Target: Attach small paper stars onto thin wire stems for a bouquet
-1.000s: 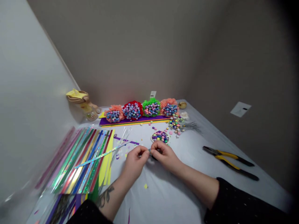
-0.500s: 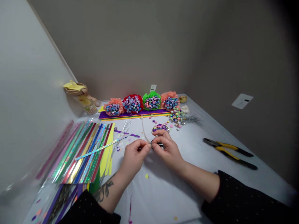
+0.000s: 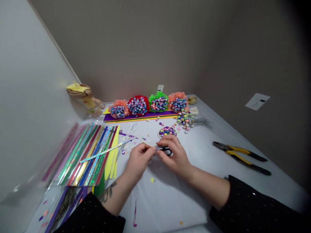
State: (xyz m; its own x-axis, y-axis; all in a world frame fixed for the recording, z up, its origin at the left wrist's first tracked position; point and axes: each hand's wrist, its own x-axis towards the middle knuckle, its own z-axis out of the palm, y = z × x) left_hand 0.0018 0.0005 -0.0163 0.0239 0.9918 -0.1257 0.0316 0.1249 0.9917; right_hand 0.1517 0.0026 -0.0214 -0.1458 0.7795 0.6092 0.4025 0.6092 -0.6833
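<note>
My left hand (image 3: 141, 158) and my right hand (image 3: 175, 157) meet over the white table, both closed in a pinch. Between their fingertips is a small pale purple paper piece (image 3: 157, 148), mostly hidden by the fingers. Under my right fingers shows a black loop-shaped tool handle (image 3: 167, 150); whether that hand touches it I cannot tell. Just beyond the right hand stands a round dish of paper stars (image 3: 167, 130). Left of my left hand, a glittery silver strip (image 3: 102, 152) lies across a fan of shiny coloured strips (image 3: 82, 155).
Yellow-handled pliers (image 3: 240, 157) lie at the right. Along the back wall stand several star bouquets (image 3: 138, 106) in crepe paper, behind purple sheets (image 3: 145, 117). Thin wires (image 3: 202, 122) and loose stars (image 3: 183, 119) lie back right. A tan wrapped object (image 3: 85, 97) stands back left.
The thin pale strip that rose from my fingertips no longer shows there; a small pale purple piece does. My hands have stayed nearly in place. The view has shifted slightly.
</note>
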